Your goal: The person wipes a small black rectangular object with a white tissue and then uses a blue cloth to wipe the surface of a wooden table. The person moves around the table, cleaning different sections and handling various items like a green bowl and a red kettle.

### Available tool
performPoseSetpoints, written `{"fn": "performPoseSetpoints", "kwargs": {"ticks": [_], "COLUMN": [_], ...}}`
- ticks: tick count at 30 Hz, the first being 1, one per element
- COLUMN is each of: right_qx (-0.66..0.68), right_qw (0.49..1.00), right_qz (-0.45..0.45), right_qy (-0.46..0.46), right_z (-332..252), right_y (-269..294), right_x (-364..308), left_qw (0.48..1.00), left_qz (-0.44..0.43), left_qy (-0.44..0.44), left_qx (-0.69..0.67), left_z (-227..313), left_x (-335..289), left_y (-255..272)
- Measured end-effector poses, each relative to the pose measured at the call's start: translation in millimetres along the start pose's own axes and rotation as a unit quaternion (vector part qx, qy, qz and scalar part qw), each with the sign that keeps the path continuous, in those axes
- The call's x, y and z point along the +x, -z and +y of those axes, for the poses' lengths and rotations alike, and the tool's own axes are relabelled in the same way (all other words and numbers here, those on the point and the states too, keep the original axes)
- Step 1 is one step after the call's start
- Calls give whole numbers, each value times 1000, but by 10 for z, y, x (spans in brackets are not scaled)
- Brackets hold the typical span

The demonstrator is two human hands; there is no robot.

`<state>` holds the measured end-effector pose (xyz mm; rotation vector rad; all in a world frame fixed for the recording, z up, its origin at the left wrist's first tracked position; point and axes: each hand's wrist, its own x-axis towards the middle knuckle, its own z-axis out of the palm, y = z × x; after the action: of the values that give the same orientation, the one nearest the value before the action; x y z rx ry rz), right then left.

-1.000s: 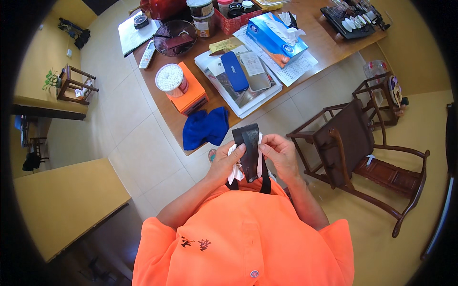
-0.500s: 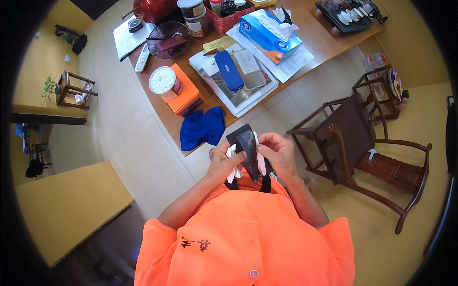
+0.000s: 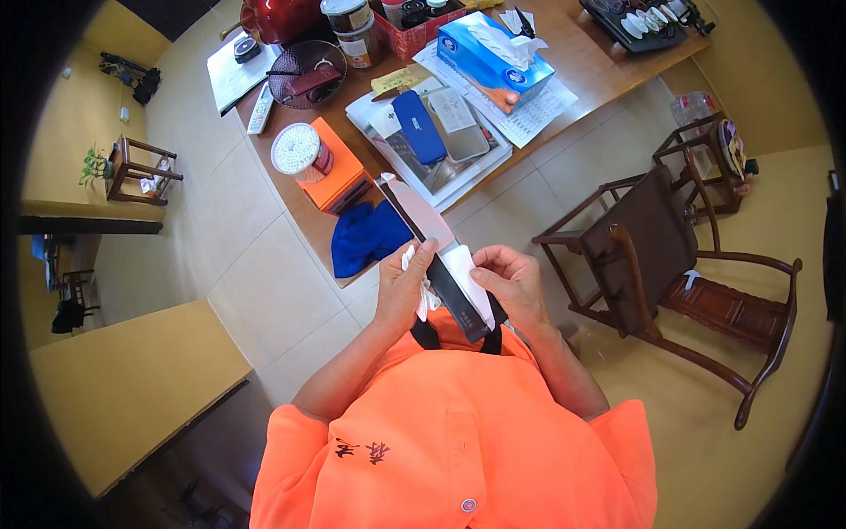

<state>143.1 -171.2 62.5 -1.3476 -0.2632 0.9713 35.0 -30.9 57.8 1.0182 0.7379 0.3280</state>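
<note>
A long, dark, flat folding case [image 3: 449,295] with a pale pinkish inner side is held in front of my orange shirt; its exact kind I cannot make out. My left hand [image 3: 401,289] closes on its left edge, thumb on top, with a crumpled white tissue [image 3: 427,302] also in its grip. On the other side, my right hand [image 3: 513,284] pinches the case's right edge beside a white tissue or paper piece [image 3: 464,275] lying against it. The case's upper end reaches toward a blue cloth [image 3: 368,236] on the table corner.
The wooden table [image 3: 291,198] ahead carries an orange box [image 3: 339,163], a tub of cotton swabs [image 3: 298,152], a blue pouch [image 3: 418,128] on papers and a tissue box [image 3: 493,63]. A wooden armchair [image 3: 643,256] stands at right, a yellow-topped surface [image 3: 132,388] at lower left.
The dark case has been opened out lengthwise, its pale inner side now showing and its upper end extending up and left. Both hands stay on it.
</note>
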Motion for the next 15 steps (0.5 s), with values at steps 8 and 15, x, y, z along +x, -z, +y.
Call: {"fn": "performPoseSetpoints", "kwargs": {"ticks": [8,15], "right_qx": [-8,8], "right_qw": [1000,999], "right_qz": [-10,-28], "right_qy": [-1,22], "right_z": [-21,3], "right_y": [-27,-41], "right_x": [-12,-27], "left_qw": [998,999], "left_qz": [-7,-12], "left_qy": [6,-50], "left_qx": [-59,17], "left_z": [-31,19], "left_x": [-20,-88], "left_y": [-2,-57]}}
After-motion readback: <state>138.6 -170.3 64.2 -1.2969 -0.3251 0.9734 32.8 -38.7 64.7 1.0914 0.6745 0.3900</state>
